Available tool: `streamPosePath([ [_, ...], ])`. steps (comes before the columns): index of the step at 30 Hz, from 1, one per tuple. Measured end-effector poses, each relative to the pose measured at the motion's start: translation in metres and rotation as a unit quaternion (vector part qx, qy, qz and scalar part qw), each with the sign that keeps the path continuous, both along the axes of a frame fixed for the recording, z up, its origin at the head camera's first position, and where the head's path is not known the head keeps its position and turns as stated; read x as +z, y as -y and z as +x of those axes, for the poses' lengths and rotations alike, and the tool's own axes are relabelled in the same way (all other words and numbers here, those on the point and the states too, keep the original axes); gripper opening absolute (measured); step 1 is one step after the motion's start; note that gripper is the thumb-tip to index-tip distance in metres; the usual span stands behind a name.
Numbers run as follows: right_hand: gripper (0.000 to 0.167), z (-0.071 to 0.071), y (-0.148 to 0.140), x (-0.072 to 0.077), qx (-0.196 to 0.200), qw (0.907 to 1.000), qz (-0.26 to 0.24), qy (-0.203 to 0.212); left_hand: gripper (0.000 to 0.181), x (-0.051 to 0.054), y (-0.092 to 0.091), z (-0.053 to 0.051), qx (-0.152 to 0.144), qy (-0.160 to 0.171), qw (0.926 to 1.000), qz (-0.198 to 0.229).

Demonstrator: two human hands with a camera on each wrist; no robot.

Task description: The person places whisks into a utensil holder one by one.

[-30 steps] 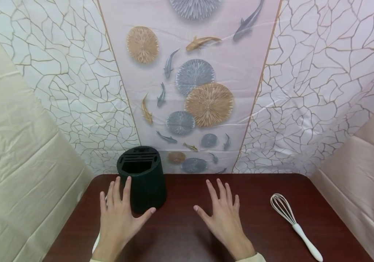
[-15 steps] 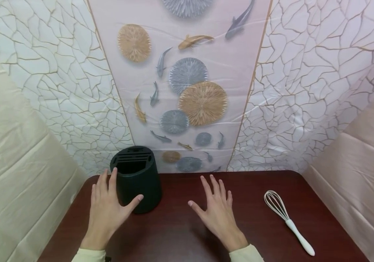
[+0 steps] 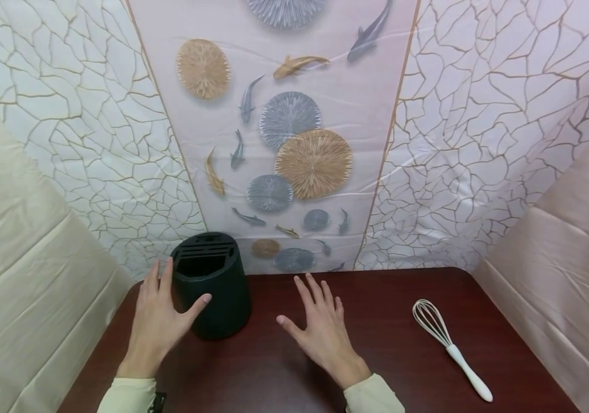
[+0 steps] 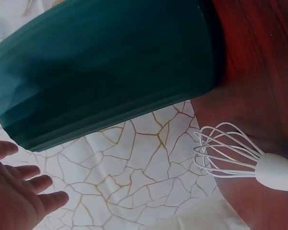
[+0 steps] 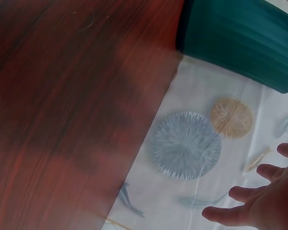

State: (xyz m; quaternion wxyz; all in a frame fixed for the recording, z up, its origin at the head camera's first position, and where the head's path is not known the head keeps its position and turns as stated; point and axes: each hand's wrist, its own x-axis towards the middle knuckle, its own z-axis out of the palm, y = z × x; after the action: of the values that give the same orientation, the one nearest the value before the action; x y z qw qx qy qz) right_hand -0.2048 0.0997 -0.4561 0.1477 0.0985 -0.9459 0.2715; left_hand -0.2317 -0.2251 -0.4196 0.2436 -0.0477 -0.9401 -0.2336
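Holder (image 3: 217, 304): dark green, roughly cylindrical, standing upright on its base at the rear left of the bench (image 3: 253, 378). Its top face carries one large opening at the near side, with narrow parallel slots behind it. The visible openings hold no utensils. The side wall shows faint lengthwise facets.

Right-hand whisk (image 3: 453, 351): white, lying flat, well apart from the holder. Wire loops point to the rear left; the handle points to the front right.

Left-hand whisk (image 4: 269, 167): white, left of the holder, handle partly outside the left wrist view.
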Motion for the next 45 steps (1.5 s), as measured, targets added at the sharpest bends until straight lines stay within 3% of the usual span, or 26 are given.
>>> streamPosePath([
  [10, 0.089, -0.010, 0.026, 0.004, 0.047, 0.9984, -0.029, 0.014, 0.107, 0.003, 0.006, -0.010, -0.009, 0.050, 0.9974, 0.050],
  [18, 0.090, -0.017, 0.039, 0.004, 0.080, 0.9951, -0.052, 0.027, 0.105, 0.006, 0.011, -0.022, -0.035, 0.029, 0.9966, 0.069],
  [27, 0.091, -0.025, 0.055, 0.007, 0.104, 0.9899, -0.082, 0.050, 0.104, 0.013, 0.011, -0.036, -0.056, 0.060, 0.9950, 0.057],
  [36, 0.090, -0.036, 0.078, 0.015, 0.127, 0.9799, -0.130, 0.083, 0.105, 0.016, 0.015, -0.045, -0.079, 0.081, 0.9917, 0.060],
  [45, 0.095, -0.052, 0.094, 0.014, 0.116, 0.9549, -0.239, 0.133, 0.111, 0.023, 0.015, -0.053, -0.093, 0.119, 0.9853, 0.080],
])
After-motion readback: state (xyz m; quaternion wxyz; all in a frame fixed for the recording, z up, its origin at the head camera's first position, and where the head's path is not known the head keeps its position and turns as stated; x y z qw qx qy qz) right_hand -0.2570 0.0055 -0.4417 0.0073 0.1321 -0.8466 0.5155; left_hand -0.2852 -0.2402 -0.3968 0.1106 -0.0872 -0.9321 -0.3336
